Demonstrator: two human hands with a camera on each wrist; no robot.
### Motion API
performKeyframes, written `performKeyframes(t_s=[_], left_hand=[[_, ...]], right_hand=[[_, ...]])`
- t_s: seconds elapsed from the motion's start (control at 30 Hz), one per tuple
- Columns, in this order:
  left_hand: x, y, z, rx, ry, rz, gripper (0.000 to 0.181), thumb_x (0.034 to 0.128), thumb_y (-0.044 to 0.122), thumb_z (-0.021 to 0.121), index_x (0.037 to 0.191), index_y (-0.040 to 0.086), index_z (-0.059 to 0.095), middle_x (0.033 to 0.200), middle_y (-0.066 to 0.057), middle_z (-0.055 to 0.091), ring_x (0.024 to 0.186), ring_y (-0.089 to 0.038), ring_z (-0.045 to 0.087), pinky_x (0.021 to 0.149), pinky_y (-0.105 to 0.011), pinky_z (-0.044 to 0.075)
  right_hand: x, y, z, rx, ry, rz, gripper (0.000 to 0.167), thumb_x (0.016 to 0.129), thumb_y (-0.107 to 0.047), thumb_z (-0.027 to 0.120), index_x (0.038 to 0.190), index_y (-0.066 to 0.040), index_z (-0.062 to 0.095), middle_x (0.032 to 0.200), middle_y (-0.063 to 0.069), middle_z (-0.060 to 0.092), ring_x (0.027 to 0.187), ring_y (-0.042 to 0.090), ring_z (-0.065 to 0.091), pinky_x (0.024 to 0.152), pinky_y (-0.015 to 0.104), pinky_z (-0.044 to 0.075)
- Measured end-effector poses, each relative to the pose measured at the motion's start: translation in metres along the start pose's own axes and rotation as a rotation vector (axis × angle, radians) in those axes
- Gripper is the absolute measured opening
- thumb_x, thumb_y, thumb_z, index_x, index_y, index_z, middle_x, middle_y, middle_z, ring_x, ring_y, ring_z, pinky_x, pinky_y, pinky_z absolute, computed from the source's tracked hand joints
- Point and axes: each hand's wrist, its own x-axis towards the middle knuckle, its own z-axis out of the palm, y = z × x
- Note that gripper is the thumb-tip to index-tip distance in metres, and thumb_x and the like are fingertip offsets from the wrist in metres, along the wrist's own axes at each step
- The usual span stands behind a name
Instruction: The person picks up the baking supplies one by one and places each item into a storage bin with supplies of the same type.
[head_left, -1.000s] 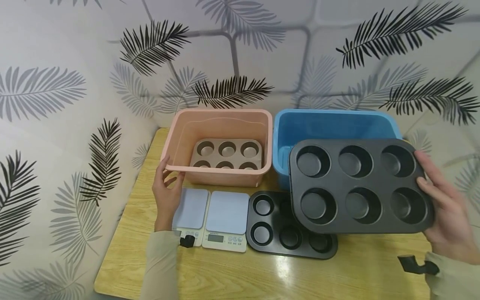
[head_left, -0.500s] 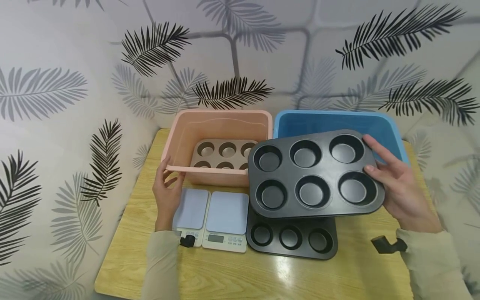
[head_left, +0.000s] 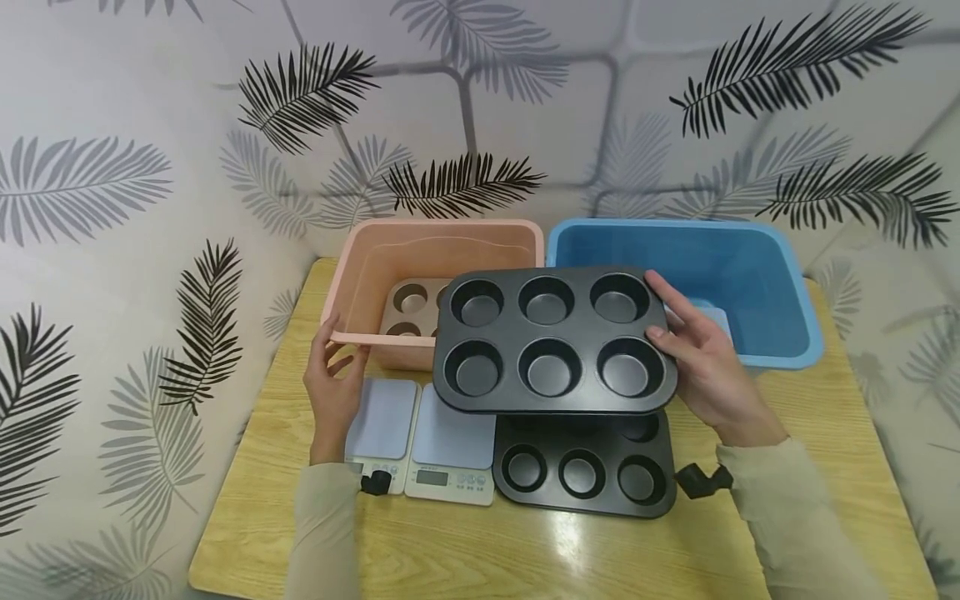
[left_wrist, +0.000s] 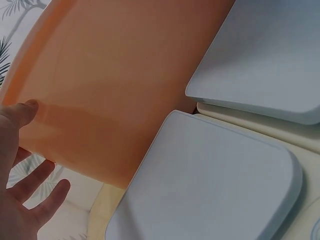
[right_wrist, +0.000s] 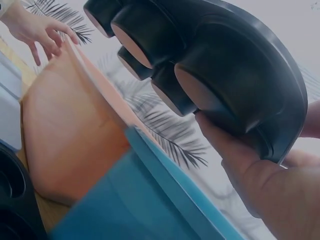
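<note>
My right hand (head_left: 708,371) grips the right end of a dark six-cup muffin tin (head_left: 551,342), thumb on top and fingers beneath. The tin is held up, cups facing up, over the pink bin's right front part. Its cup undersides show in the right wrist view. At the near left corner of the pink plastic bin (head_left: 442,242), my left hand (head_left: 333,396) holds the rim, its thumb (left_wrist: 25,112) on the outer wall. A bronze muffin tin (head_left: 408,312) lies inside that bin, partly hidden by the held tin.
Beside the pink bin stands a blue bin (head_left: 765,275) with a pale flat item (head_left: 716,318) in it. Two kitchen scales, one left (head_left: 382,417) and one right (head_left: 453,433), lie in front. Another dark muffin tin (head_left: 581,471) sits right of them on the wooden table (head_left: 420,550).
My right hand has carried the dark muffin tin leftward from in front of the blue bin to over the pink bin. The left hand has stayed at the pink bin's corner.
</note>
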Motion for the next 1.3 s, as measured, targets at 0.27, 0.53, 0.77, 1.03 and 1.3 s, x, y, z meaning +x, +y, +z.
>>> performKeyframes(t_s=[0.27, 0.53, 0.77, 1.03, 1.3], left_hand=[[0.0, -0.006, 0.003, -0.007, -0.005, -0.028, 0.061, 0.0977, -0.001, 0.079, 0.155, 0.002, 0.058, 0.159, -0.02, 0.059, 0.118, -0.008, 0.065, 0.095, -0.03, 0.063], [0.0, 0.0, 0.003, -0.013, -0.005, -0.011, 0.061, 0.0968, -0.005, 0.078, 0.154, -0.001, 0.058, 0.159, -0.022, 0.059, 0.116, -0.006, 0.064, 0.094, -0.02, 0.061], [0.0, -0.012, 0.003, -0.005, -0.008, -0.018, 0.062, 0.0971, -0.003, 0.078, 0.155, 0.001, 0.057, 0.161, -0.021, 0.058, 0.116, -0.003, 0.063, 0.094, -0.016, 0.058], [0.003, -0.037, 0.002, 0.016, -0.004, -0.049, 0.066, 0.0972, 0.004, 0.082, 0.158, 0.015, 0.058, 0.16, -0.008, 0.061, 0.121, -0.009, 0.063, 0.094, -0.019, 0.058], [0.003, -0.036, 0.001, -0.019, -0.003, -0.004, 0.062, 0.0977, 0.004, 0.081, 0.156, 0.016, 0.061, 0.158, -0.006, 0.063, 0.118, -0.005, 0.067, 0.092, -0.014, 0.058]], right_hand=[[0.023, 0.012, 0.013, 0.0, 0.063, 0.072, 0.071, 0.115, -0.003, 0.05, 0.177, -0.019, 0.019, 0.143, 0.003, 0.064, 0.115, 0.009, 0.075, 0.093, 0.026, 0.064], [0.046, 0.025, 0.03, 0.039, 0.127, 0.166, 0.075, 0.114, -0.007, 0.053, 0.178, -0.022, 0.015, 0.135, 0.002, 0.067, 0.105, 0.009, 0.077, 0.088, 0.026, 0.065], [0.069, 0.033, 0.042, -0.026, 0.17, 0.225, 0.075, 0.115, -0.007, 0.049, 0.177, -0.029, 0.015, 0.146, 0.007, 0.051, 0.104, 0.01, 0.073, 0.084, 0.025, 0.066], [0.097, 0.038, 0.059, -0.082, 0.159, 0.236, 0.075, 0.116, -0.005, 0.045, 0.178, -0.028, 0.011, 0.172, 0.022, 0.029, 0.106, 0.009, 0.072, 0.085, 0.023, 0.064], [0.127, 0.044, 0.074, -0.073, 0.201, 0.26, 0.076, 0.116, -0.006, 0.046, 0.177, -0.032, 0.011, 0.172, 0.023, 0.03, 0.115, 0.014, 0.068, 0.088, 0.023, 0.064]])
